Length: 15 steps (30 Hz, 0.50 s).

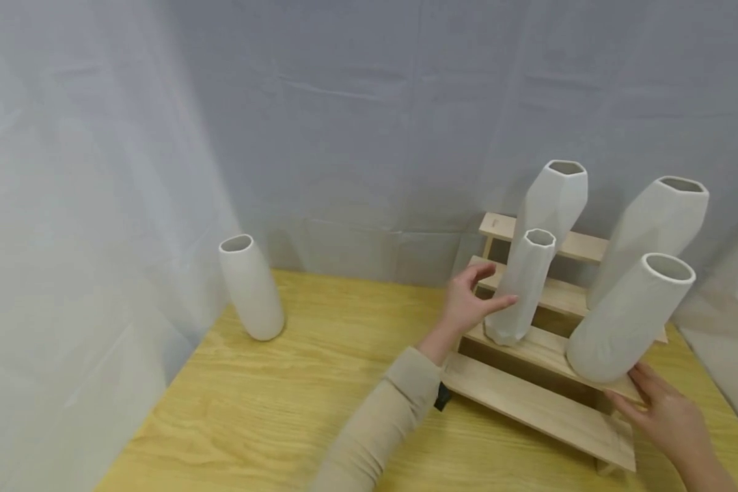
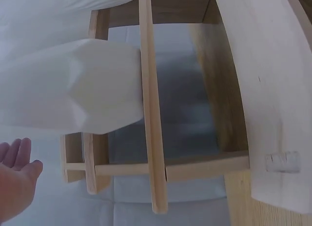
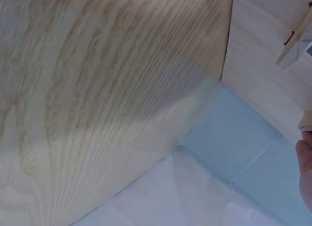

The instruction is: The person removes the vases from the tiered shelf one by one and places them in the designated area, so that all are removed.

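Note:
A slim white vase with a scalloped rim stands on the second step of a stepped wooden stand. My left hand is beside its left side, thumb and fingers spread apart and the thumb tip overlapping the vase. In the left wrist view a gap shows between the hand and the faceted vase body. At the right end of that same step, my right hand pinches the board's end, just below a round-mouthed white vase. The right wrist view catches only its fingers at a board end.
Two faceted white vases stand further back on the higher steps, one of them a wide vase at the right. Alone on the yellow wooden table, another white vase stands far left. A small black object lies by the stand's left side.

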Each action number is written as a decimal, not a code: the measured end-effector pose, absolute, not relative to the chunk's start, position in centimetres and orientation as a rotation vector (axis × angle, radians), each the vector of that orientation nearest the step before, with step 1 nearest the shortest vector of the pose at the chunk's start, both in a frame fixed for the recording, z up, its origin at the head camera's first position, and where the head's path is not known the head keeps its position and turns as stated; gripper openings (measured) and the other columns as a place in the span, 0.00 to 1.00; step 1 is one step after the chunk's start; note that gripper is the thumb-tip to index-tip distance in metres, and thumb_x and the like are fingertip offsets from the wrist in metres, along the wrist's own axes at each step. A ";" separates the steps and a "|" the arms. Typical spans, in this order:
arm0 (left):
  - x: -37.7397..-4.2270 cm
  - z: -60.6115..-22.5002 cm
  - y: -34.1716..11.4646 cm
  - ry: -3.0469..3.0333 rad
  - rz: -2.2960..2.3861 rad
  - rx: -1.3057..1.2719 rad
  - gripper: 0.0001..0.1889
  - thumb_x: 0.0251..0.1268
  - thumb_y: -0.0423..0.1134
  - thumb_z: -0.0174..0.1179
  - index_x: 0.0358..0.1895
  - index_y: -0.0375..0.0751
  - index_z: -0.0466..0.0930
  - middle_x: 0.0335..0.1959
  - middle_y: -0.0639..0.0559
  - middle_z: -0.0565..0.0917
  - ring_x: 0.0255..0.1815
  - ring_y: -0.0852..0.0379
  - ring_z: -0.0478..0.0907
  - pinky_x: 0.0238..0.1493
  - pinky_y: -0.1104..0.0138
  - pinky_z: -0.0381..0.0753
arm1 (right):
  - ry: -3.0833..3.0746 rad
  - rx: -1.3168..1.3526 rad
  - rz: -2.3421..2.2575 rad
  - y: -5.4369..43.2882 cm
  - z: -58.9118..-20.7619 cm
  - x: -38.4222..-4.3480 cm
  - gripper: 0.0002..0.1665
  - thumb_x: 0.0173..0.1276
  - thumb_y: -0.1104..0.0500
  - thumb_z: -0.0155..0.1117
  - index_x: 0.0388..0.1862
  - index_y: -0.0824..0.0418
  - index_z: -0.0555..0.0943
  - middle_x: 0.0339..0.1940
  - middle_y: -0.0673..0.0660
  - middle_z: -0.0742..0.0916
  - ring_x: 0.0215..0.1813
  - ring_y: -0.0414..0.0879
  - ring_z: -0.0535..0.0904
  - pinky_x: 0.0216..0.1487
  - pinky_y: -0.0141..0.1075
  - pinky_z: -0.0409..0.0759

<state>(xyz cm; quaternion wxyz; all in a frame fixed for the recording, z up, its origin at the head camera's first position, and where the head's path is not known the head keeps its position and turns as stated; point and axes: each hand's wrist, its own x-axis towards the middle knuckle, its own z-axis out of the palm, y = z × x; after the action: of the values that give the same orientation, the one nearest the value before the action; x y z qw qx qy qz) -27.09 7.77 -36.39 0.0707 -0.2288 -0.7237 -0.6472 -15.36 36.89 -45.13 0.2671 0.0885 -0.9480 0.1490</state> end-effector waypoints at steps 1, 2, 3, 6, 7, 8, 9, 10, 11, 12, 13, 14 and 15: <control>-27.2 -36.4 7.9 -2.180 -1.940 -0.686 0.32 0.41 0.37 0.71 0.54 0.34 0.71 0.52 0.47 0.75 0.52 0.63 0.69 0.56 0.69 0.66 | -2.557 0.243 0.407 36.8 -45.1 -15.4 0.37 0.49 0.47 0.67 0.49 0.75 0.73 0.46 0.74 0.76 0.42 0.71 0.71 0.33 0.62 0.68; -27.2 -36.4 8.0 -2.186 -1.932 -0.686 0.31 0.41 0.38 0.71 0.53 0.35 0.71 0.51 0.49 0.75 0.51 0.64 0.69 0.56 0.69 0.67 | -2.554 0.248 0.411 36.8 -45.1 -15.5 0.37 0.49 0.47 0.67 0.49 0.74 0.73 0.46 0.74 0.76 0.42 0.71 0.71 0.32 0.62 0.69; -27.3 -36.5 8.2 -2.188 -1.926 -0.692 0.31 0.41 0.38 0.71 0.53 0.36 0.71 0.51 0.50 0.75 0.51 0.64 0.70 0.54 0.69 0.68 | -2.550 0.254 0.414 36.7 -45.1 -15.6 0.37 0.49 0.47 0.67 0.49 0.74 0.73 0.46 0.74 0.76 0.42 0.71 0.72 0.32 0.62 0.69; -27.4 -36.6 8.6 -2.188 -1.923 -0.721 0.30 0.40 0.39 0.71 0.52 0.39 0.72 0.49 0.54 0.76 0.47 0.65 0.70 0.47 0.71 0.72 | -2.525 0.274 0.421 36.7 -45.2 -15.7 0.37 0.48 0.47 0.68 0.49 0.74 0.73 0.45 0.74 0.77 0.41 0.70 0.72 0.30 0.62 0.69; -27.4 -36.7 8.8 -2.192 -1.916 -0.730 0.30 0.40 0.39 0.71 0.52 0.39 0.72 0.49 0.54 0.76 0.46 0.66 0.71 0.45 0.73 0.73 | -2.513 0.282 0.422 36.7 -45.3 -15.7 0.38 0.48 0.47 0.68 0.49 0.73 0.73 0.45 0.74 0.77 0.40 0.70 0.72 0.30 0.62 0.69; -27.4 -36.8 9.0 -2.193 -1.909 -0.733 0.30 0.40 0.39 0.71 0.52 0.40 0.72 0.48 0.54 0.76 0.45 0.66 0.71 0.43 0.74 0.73 | -2.504 0.287 0.422 36.8 -45.4 -15.7 0.38 0.47 0.47 0.69 0.49 0.73 0.73 0.45 0.74 0.77 0.40 0.70 0.73 0.30 0.62 0.69; -27.3 -36.8 9.2 -2.191 -1.907 -0.733 0.30 0.40 0.39 0.71 0.52 0.40 0.72 0.48 0.54 0.76 0.44 0.66 0.71 0.41 0.74 0.74 | -2.501 0.287 0.425 36.9 -45.4 -15.7 0.38 0.47 0.47 0.69 0.49 0.73 0.73 0.45 0.73 0.77 0.40 0.70 0.73 0.30 0.62 0.69; -27.2 -36.8 9.3 -2.191 -1.905 -0.729 0.30 0.40 0.39 0.71 0.52 0.40 0.72 0.47 0.54 0.76 0.44 0.66 0.71 0.40 0.75 0.74 | -2.500 0.283 0.424 36.9 -45.5 -15.6 0.38 0.47 0.47 0.69 0.50 0.73 0.73 0.45 0.73 0.77 0.40 0.70 0.73 0.31 0.62 0.69; -27.2 -36.8 9.5 -2.192 -1.899 -0.723 0.30 0.40 0.39 0.71 0.52 0.40 0.72 0.47 0.54 0.76 0.43 0.66 0.71 0.40 0.75 0.73 | -2.494 0.284 0.422 37.0 -45.6 -15.6 0.38 0.47 0.47 0.69 0.50 0.73 0.73 0.45 0.73 0.77 0.40 0.70 0.73 0.31 0.62 0.69; -27.0 -36.7 9.7 -2.196 -1.895 -0.714 0.30 0.40 0.39 0.71 0.52 0.40 0.71 0.47 0.53 0.76 0.43 0.65 0.72 0.40 0.75 0.73 | -2.489 0.282 0.416 37.1 -45.6 -15.5 0.39 0.46 0.47 0.69 0.50 0.73 0.73 0.45 0.73 0.77 0.40 0.70 0.73 0.31 0.62 0.69; -27.0 -36.7 9.9 -2.198 -1.889 -0.708 0.30 0.40 0.38 0.71 0.52 0.40 0.71 0.47 0.53 0.76 0.43 0.65 0.72 0.40 0.75 0.73 | -2.488 0.279 0.411 37.2 -45.7 -15.4 0.39 0.46 0.47 0.69 0.50 0.73 0.73 0.45 0.73 0.77 0.40 0.70 0.73 0.32 0.62 0.69; -27.0 -36.8 10.0 -2.198 -1.890 -0.700 0.30 0.40 0.38 0.71 0.52 0.39 0.71 0.47 0.53 0.76 0.44 0.65 0.72 0.41 0.75 0.73 | -2.487 0.274 0.405 37.2 -45.7 -15.4 0.39 0.46 0.47 0.69 0.49 0.74 0.73 0.45 0.73 0.77 0.41 0.70 0.73 0.32 0.62 0.69; -26.9 -36.8 10.2 -2.198 -1.893 -0.694 0.31 0.40 0.38 0.71 0.52 0.39 0.71 0.47 0.53 0.76 0.44 0.65 0.72 0.41 0.75 0.73 | -2.482 0.273 0.399 37.2 -45.7 -15.3 0.39 0.45 0.47 0.70 0.49 0.74 0.74 0.45 0.73 0.77 0.40 0.70 0.73 0.31 0.61 0.69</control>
<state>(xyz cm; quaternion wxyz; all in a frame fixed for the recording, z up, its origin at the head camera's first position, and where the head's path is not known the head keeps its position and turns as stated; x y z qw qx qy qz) -26.92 10.16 -36.78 0.0794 -0.2319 -0.7347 -0.6326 -15.30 37.21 -45.73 0.3016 0.1030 -0.9359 0.1504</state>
